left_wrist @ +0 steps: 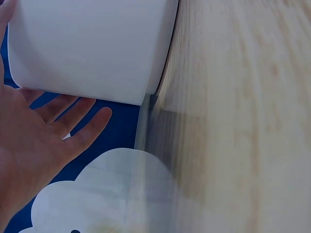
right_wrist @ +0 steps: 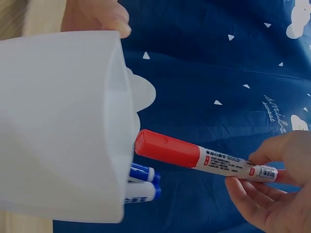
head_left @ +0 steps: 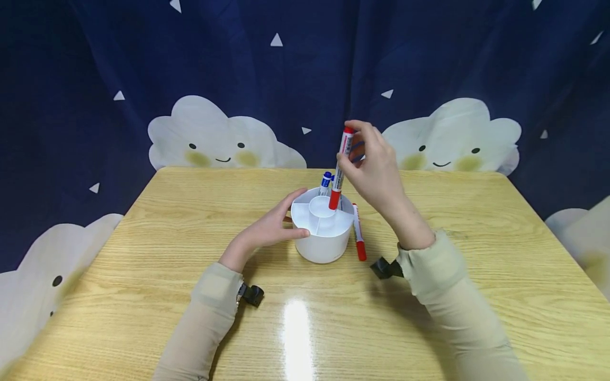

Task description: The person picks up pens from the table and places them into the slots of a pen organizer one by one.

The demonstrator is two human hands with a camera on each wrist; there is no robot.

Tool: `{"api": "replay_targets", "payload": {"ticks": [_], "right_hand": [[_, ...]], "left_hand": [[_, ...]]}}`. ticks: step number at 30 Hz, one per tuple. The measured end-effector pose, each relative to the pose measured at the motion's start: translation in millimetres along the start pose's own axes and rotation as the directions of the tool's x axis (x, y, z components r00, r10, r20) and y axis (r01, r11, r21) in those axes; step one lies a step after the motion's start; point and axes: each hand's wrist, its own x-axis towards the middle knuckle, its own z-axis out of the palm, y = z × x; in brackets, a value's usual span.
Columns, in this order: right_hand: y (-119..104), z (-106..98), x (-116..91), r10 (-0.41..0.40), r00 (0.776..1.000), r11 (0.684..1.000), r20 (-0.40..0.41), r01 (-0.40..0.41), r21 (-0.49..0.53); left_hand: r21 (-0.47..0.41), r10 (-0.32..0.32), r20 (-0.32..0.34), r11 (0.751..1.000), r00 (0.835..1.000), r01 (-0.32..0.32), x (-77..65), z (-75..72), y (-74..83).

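A round white pen holder (head_left: pixel 321 250) with divided compartments and a central cup stands on the table. My left hand (head_left: pixel 269 227) holds it from the left, thumb at the near rim and fingers around the far side. Between thumb and fingers, my right hand (head_left: pixel 380 169) pinches a red marker (head_left: pixel 335 199) near its upper end. The marker tilts slightly, red cap downward, and its cap overlaps the holder's opening in the head view. Blue-capped markers (right_wrist: pixel 142 173) stand in a rear compartment, their ends showing past the rim in the right wrist view.
Another red marker (head_left: pixel 358 233) lies on the wooden table (head_left: pixel 200 201) right beside the holder. A dark blue curtain (head_left: pixel 314 69) with clouds and small triangles hangs behind the table. Black wrist devices (head_left: pixel 252 295) stick out below both sleeves.
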Motion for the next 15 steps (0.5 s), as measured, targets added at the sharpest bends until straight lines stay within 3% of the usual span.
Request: {"api": "replay_targets", "payload": {"ticks": [15], "right_hand": [[11.0, 18.0, -17.1, 0.006, 0.999, 1.0, 0.037, -0.007, 0.028]], "left_hand": [[0.002, 0.015, 0.005, 1.0, 1.0, -0.015, -0.1, -0.1, -1.2]]}}
